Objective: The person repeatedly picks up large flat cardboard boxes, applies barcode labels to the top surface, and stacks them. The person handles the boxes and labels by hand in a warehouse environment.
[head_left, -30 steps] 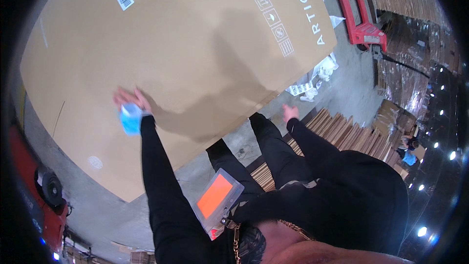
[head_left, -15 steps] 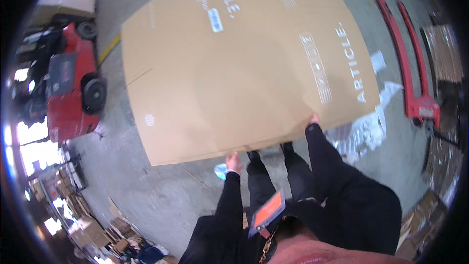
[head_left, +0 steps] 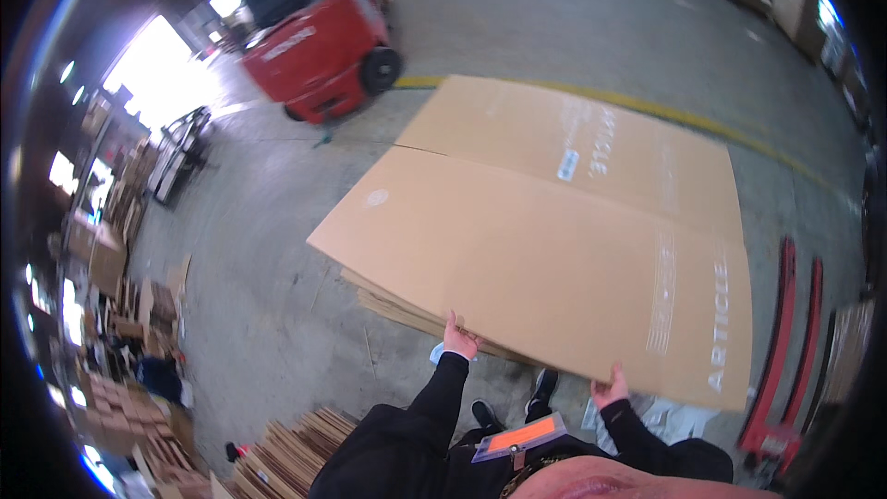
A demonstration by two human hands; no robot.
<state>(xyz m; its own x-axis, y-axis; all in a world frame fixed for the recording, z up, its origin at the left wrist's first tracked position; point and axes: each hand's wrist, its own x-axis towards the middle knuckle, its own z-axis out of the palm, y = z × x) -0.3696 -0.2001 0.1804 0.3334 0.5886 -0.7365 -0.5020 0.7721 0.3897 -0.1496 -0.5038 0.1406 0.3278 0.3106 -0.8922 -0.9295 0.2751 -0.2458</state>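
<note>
A large flattened cardboard box spreads out in front of me, brown with white print and a fold line across it. My left hand grips its near edge left of the middle, thumb on top and fingers under. Farther right along that edge, my right hand holds on too, its fingers mostly hidden beneath the board. Below the left part of the sheet, the edges of more stacked cardboard show. A small light-blue scrap lies on the floor by my left hand.
A red forklift stands at the far left. Red pallet-jack forks lie along the right, near crumpled clear plastic wrap. Cardboard piles sit at lower left. Beyond the sheet a yellow line crosses the concrete floor.
My view has tilted up and swung, so the forklift and far floor show more. Both hands still grip the near edge. The cardboard stack beneath the sheet has come into sight.
</note>
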